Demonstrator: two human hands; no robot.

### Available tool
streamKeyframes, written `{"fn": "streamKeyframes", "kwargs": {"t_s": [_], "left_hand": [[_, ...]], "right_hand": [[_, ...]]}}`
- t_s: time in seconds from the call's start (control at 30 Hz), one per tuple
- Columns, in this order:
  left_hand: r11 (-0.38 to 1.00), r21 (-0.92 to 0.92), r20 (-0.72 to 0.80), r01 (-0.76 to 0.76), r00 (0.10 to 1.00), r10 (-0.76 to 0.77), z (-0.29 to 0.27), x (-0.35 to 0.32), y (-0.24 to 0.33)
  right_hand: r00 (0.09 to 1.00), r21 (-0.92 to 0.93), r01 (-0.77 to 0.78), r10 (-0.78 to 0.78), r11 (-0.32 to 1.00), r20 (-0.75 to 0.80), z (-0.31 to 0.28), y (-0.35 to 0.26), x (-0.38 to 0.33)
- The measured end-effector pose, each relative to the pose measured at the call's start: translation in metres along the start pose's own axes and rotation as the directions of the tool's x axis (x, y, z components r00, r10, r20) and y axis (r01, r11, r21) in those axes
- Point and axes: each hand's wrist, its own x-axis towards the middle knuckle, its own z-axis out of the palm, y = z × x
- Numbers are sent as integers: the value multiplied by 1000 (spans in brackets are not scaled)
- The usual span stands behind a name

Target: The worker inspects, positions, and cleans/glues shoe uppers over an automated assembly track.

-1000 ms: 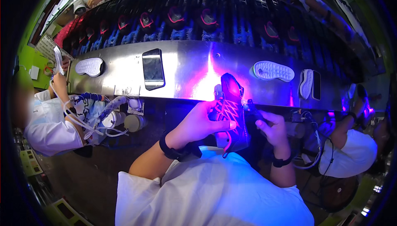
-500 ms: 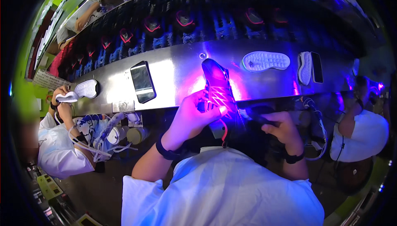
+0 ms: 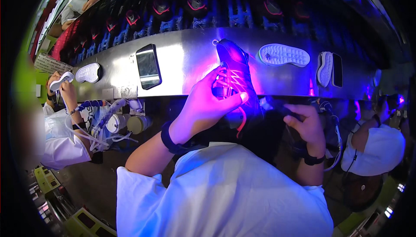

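A dark shoe upper [image 3: 239,70] with zigzag laces and a red pull loop lies in magenta-violet light, its toe over the metal bench. My left hand [image 3: 203,102] is closed around its left side, thumb across the lace area. Right of the heel, my right hand [image 3: 307,122] pinches what looks like a dark-handled brush [image 3: 266,103]. The pale tip points toward the shoe's side; I cannot tell whether it touches. Beyond, on the bench, rests a white shoe sole [image 3: 284,56], tread side up.
A conveyor with dark shoes [image 3: 197,5] runs behind the metal bench [image 3: 184,59]. Phones lie left [image 3: 148,66] and right [image 3: 337,70], the right one beside another white sole [image 3: 324,69]. At left, a co-worker's hands [image 3: 65,85] hold a sole; another person [image 3: 375,146] sits right.
The bench and shoes sit higher in the picture. The shoe upper is still in my left hand, turned slightly. My right hand has moved a little away from the shoe with the brush.
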Motion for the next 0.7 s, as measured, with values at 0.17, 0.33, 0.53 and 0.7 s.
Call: {"fn": "streamKeyframes", "kwargs": {"t_s": [0.17, 0.33, 0.53, 0.7], "left_hand": [[1000, 1, -52, -16, 999, 16, -5, -15, 6], [999, -31, -64, -23, 998, 21, -10, -27, 11], [965, -237, -57, 111, 990, -128, -21, -30, 1], [892, -418, -10, 173, 981, -194, -27, -39, -8]], "right_hand": [[997, -125, 79, -75, 989, 35, 7, -17, 5], [985, -259, 169, -156, 951, 71, 10, -25, -5], [997, -242, 74, -70, 968, 28, 19, -34, -10], [983, -283, 177, -181, 943, 12, 32, -47, -4]]}}
